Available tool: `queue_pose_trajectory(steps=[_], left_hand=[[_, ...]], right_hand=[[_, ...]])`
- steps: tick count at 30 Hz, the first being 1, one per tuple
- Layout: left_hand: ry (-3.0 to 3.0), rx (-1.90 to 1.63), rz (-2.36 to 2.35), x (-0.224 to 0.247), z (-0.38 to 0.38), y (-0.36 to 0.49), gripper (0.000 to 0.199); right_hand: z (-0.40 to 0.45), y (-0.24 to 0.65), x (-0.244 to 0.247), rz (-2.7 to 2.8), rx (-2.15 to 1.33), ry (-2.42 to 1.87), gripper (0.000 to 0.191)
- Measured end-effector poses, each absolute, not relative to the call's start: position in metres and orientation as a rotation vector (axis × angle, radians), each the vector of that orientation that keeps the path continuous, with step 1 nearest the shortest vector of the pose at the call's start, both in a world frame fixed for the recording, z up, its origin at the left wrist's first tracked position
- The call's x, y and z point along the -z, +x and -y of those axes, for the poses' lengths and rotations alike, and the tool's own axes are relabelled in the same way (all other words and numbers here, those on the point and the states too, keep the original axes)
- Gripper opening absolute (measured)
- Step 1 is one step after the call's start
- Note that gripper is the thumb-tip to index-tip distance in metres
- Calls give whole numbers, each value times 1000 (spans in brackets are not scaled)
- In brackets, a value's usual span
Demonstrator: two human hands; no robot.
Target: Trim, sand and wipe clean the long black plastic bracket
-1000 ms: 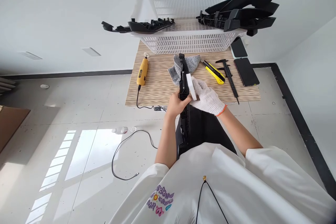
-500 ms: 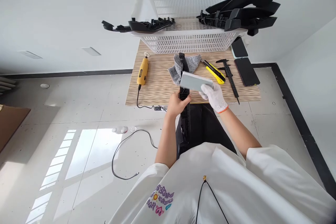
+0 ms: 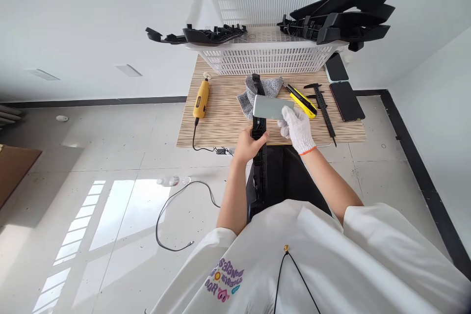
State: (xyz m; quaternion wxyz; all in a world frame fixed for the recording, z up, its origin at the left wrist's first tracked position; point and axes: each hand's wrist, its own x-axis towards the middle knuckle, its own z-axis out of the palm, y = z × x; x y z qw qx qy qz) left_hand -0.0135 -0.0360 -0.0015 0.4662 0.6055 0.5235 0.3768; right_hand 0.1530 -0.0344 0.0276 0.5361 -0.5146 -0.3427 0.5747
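Note:
My bare left hand [image 3: 249,144] is wrapped round a long black plastic part [image 3: 260,164], which runs from my lap up over the table edge. In a white knit glove, my right hand [image 3: 297,125] grips a flat grey-green rectangular block [image 3: 273,107] by its right end. The block lies across the black part from above, hiding a stretch of it; whether they touch I cannot tell. Beneath the part's far end is a crumpled grey cloth [image 3: 272,86]. A yellow utility knife [image 3: 302,102] rests just beyond my right hand.
A white plastic basket [image 3: 265,61] with several black plastic parts [image 3: 353,14] stands at the table's back. A yellow corded rotary tool [image 3: 201,100] lies left. Black calipers [image 3: 323,108] and two phones [image 3: 346,101] lie right. A cable [image 3: 158,225] loops on the floor.
My right hand has shifted slightly left with the block, which now sits a little higher and more level. My left hand keeps its grip on the black part in the same place.

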Motion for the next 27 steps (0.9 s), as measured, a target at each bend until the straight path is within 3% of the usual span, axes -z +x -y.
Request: queue_pose_trajectory(steps=[11, 15, 19, 23, 27], left_hand=[[1523, -969, -1237, -1, 36, -14, 29], [1482, -889, -1311, -1, 36, -14, 33], [1549, -1017, -1204, 2, 35, -13, 28], [1513, -888, -1301, 2, 35, -13, 34], [1526, -1004, -1253, 3, 36, -13, 31]], right_hand=[[32, 152, -27, 949, -1491, -1291, 41], [32, 145, -27, 784, -1364, -1253, 40], [33, 141, -27, 997, -1414, -1266, 39], [32, 140, -25, 758, -1330, -1228, 40], [35, 140, -27, 859, -1375, -1225, 38]])
